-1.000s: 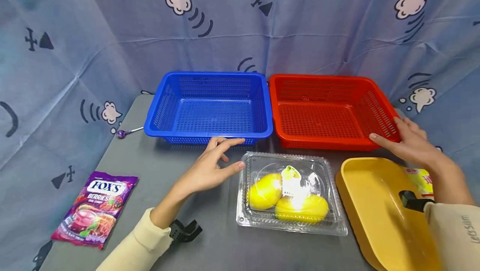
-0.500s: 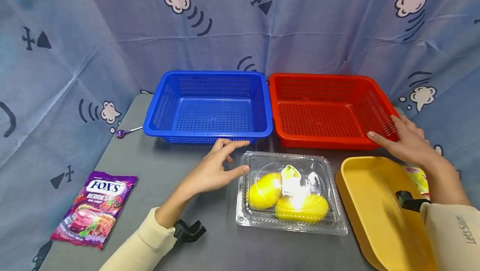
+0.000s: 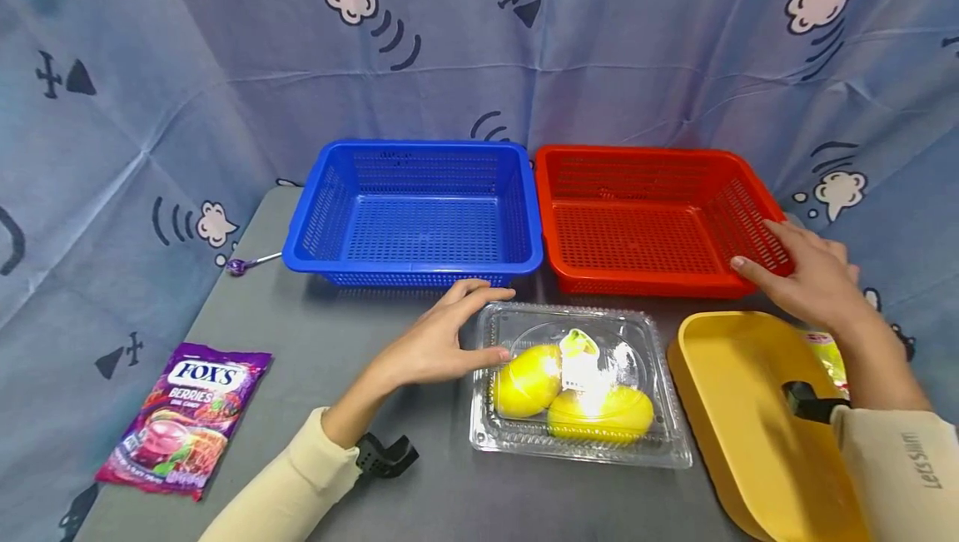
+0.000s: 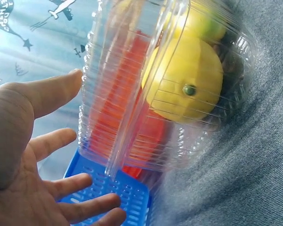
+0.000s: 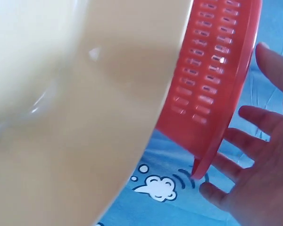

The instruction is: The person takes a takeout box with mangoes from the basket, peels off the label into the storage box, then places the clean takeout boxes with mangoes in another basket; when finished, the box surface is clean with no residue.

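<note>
My left hand (image 3: 438, 342) hovers at the left side of a clear plastic clamshell box (image 3: 500, 434). Its fingers are spread, and the thumb tip overlaps the lid in the head view. Inside the lidded box lie two smooth yellow fruits (image 3: 602, 415), one showing a small green stem end in the left wrist view. Over by the front right corner of the red basket (image 3: 652, 285) is my right hand (image 3: 817, 280), fingers apart and loosely bent around the rim (image 5: 245, 70) without gripping it. Neither hand holds anything.
A blue basket (image 3: 412, 268) stands left of the red one. Right of the box is a deep yellow tub (image 3: 749, 409), partly hiding a yellow packet (image 3: 827, 355). A purple Fox's candy bag (image 3: 183, 421) and a lollipop (image 3: 238, 266) lie at left. Patterned cloth hangs behind.
My left hand has shifted right, its thumb now overlapping the box's edge. My right hand has moved slightly left and up along the red basket's corner. Box and baskets stay in place.
</note>
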